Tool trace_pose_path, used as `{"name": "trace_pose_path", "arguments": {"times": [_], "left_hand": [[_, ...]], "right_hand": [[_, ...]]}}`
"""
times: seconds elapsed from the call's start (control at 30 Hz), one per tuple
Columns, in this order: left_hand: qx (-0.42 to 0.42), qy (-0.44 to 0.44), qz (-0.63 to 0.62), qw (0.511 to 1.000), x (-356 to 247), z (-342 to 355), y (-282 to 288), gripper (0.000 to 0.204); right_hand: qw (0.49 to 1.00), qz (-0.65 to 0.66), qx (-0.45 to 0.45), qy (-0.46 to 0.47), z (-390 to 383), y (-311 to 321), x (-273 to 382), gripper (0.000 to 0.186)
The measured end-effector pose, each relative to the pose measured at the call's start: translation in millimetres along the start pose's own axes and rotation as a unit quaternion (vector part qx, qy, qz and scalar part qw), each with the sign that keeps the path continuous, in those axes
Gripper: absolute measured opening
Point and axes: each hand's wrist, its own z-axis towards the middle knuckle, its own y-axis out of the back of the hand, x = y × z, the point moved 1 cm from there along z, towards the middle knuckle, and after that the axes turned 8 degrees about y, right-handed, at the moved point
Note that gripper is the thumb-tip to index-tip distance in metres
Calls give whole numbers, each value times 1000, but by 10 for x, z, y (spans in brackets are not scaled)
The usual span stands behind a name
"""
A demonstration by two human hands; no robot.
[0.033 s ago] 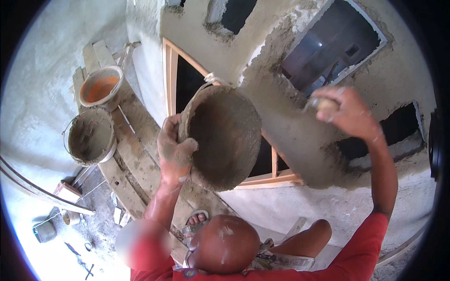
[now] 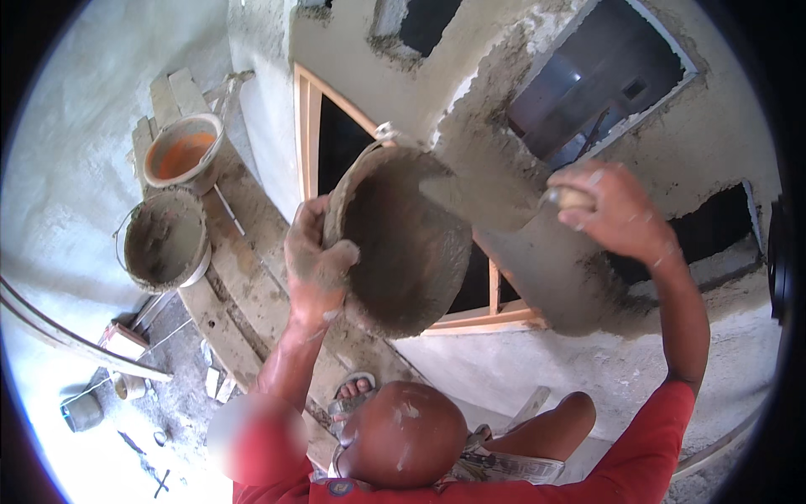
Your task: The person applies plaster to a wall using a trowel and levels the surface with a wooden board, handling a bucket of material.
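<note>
My left hand (image 2: 317,267) grips the rim of a mortar-crusted bucket (image 2: 395,269), holding it tilted so its dark, coated inside faces me. My right hand (image 2: 609,208) is closed around the short handle of a trowel (image 2: 491,202), whose mud-coloured blade reaches left to the bucket's upper right edge. Behind them is a wall (image 2: 554,286) smeared with wet grey render around rough openings.
Planks (image 2: 231,286) run along the left, bearing an orange-lined bucket (image 2: 180,153) and a mortar bucket (image 2: 165,239). A wooden frame (image 2: 306,134) borders a dark opening ahead. My bent knees and a sandaled foot show low down. Debris lies on the lower-left floor.
The trowel blade, previously blurred or out of sight, now shows at the bucket's mouth. My right hand has shifted slightly left, and the held bucket has moved a little.
</note>
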Motion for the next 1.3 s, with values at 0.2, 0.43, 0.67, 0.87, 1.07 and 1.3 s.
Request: {"name": "trace_pose_path", "arguments": {"times": [0.2, 0.43, 0.67, 0.87, 1.07, 1.3], "left_hand": [[46, -20, 76, 996, -174, 29, -203, 54], [42, -11, 36, 998, -191, 3, -307, 48], [41, -9, 21, 999, -119, -7, -308, 46], [31, 11, -32, 999, -116, 59, -319, 48], [17, -9, -27, 999, -114, 101, -160, 50], [-9, -22, -10, 1000, -44, 101, -34, 49]], "right_hand": [[974, -210, 87, 19, 104, -565, 527, 28], [993, 10, 121, 4, 19, -1227, 637, 39], [972, 220, -64, -48, -215, -1644, 547, 38], [972, 187, -116, -78, -276, -1354, 342, 40], [973, 147, -162, -74, -255, -219, 176, 41], [968, 218, -12, -122, -24, 543, -313, 37]]}}
